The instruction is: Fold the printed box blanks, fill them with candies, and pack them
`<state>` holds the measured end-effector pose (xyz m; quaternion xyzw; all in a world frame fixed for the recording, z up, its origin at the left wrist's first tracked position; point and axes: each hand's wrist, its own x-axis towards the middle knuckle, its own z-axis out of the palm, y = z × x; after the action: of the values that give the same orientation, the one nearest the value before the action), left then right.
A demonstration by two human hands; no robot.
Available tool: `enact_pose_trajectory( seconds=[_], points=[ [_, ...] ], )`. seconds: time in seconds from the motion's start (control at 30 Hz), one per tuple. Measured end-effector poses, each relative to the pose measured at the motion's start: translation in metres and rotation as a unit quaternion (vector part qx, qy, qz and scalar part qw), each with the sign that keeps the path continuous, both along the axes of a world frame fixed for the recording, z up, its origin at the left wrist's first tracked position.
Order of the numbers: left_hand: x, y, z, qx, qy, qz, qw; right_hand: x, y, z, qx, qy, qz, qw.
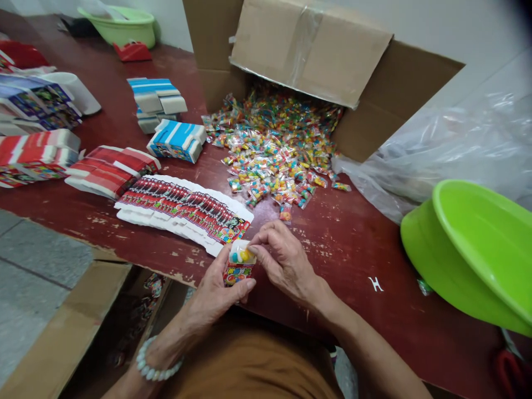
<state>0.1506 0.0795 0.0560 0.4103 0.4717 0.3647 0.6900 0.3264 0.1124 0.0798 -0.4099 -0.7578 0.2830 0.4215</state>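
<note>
My left hand (216,291) is wrapped round a small red printed box (238,271), holding it upright at the near edge of the dark red table (353,244). A little packet of coloured candies (241,255) sticks out of the box's open top. My right hand (282,257) pinches at that packet and the box's top flap with thumb and forefinger. Just left of my hands lies a fanned row of flat, unfolded red boxes (183,208). Beyond them a heap of small candy packets (274,149) spills from a tipped cardboard carton (316,50).
Stacks of flat red (108,169) and blue (177,138) boxes sit to the left. Two nested green basins (477,255) lie at right, clear plastic sheeting (457,144) behind them. Another green basin (120,25) is far back. An open carton (62,327) stands below the table's left edge.
</note>
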Motion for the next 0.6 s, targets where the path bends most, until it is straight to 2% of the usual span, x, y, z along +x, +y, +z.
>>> enact_pose_trajectory(
  seconds=[0.1,0.2,0.27,0.33,0.4,0.43,0.5,0.6],
  points=[
    [-0.004,0.001,0.001,-0.004,0.000,-0.021,1.000,0.005,0.004,0.006,0.054,-0.064,0.012,0.996],
    [-0.005,0.002,0.006,0.018,0.046,-0.035,0.998,0.010,0.007,0.011,0.100,-0.157,0.012,0.982],
    [-0.004,0.002,0.008,0.058,0.096,-0.036,0.993,0.011,0.009,0.015,0.109,-0.221,0.044,0.968],
    [-0.002,0.003,0.009,0.096,0.134,-0.039,0.986,0.010,0.011,0.018,0.090,-0.242,0.103,0.961],
    [-0.001,0.005,0.008,0.105,0.144,-0.039,0.983,0.008,0.014,0.018,0.048,-0.202,0.153,0.966],
    [-0.001,0.005,0.006,0.099,0.136,-0.038,0.985,0.008,0.015,0.017,0.020,-0.159,0.157,0.975],
    [-0.002,0.006,0.004,0.080,0.101,-0.038,0.991,0.008,0.017,0.010,-0.055,-0.046,0.125,0.990],
    [-0.003,0.006,0.002,0.071,0.055,-0.029,0.996,0.004,0.014,-0.001,-0.174,0.086,0.046,0.980]
  ],
)
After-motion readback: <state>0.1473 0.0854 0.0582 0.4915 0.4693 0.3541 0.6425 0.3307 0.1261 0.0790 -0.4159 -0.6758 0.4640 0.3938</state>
